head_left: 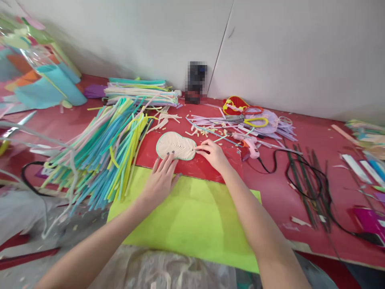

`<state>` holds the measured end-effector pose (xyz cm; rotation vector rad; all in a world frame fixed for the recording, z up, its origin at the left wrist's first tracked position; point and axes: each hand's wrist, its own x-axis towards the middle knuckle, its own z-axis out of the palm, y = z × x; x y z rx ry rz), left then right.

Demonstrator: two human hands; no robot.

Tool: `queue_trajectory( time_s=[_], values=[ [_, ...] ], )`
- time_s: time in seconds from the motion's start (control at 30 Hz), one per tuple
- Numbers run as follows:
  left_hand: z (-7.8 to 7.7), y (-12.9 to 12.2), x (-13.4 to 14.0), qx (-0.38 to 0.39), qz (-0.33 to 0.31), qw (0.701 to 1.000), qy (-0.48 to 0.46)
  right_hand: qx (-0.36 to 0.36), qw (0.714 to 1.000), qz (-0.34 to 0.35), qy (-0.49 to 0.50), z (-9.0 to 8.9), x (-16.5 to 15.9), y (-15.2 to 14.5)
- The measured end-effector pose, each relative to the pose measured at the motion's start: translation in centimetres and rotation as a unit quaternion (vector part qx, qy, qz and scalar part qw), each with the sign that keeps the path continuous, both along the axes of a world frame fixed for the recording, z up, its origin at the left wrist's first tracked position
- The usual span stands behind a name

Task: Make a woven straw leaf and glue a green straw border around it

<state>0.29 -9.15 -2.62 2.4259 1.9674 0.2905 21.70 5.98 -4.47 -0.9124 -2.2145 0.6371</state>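
Observation:
A cream-coloured, rounded craft piece (pixel 177 145) with a narrower right half and a thin green rim lies on a dark red board (pixel 207 170). It looks built up from rows of short fuzzy strips. My left hand (pixel 162 174) rests its outstretched fingers on the lower edge of the piece. At its right end, the thumb and index finger of my right hand (pixel 213 154) are pinched together; whatever is between them is too small to make out. A lime-green sheet (pixel 186 216) spreads beneath both forearms.
Bundles of coloured pipe cleaners (pixel 105 148) lie at left. Behind the board are lilac strips, yellow-handled scissors (pixel 255 121) and a pink glue gun (pixel 252 147) with a black cord. Dark thin sticks (pixel 309 188) lie at right. A blurred dark object (pixel 196 82) leans on the wall.

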Motion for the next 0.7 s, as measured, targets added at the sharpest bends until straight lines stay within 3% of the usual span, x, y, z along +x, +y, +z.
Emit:
queue_trajectory(
  time_s=[0.37, 0.7],
  values=[
    [-0.8, 0.8, -0.4, -0.010, 0.002, 0.999, -0.031, 0.000, 1.000, -0.003, -0.005, -0.1, 0.0, 0.1],
    [1.1, 2.3, -1.0, -0.002, 0.007, 0.999, -0.042, -0.004, 1.000, -0.007, -0.011, 0.1, 0.0, 0.0]
  ],
)
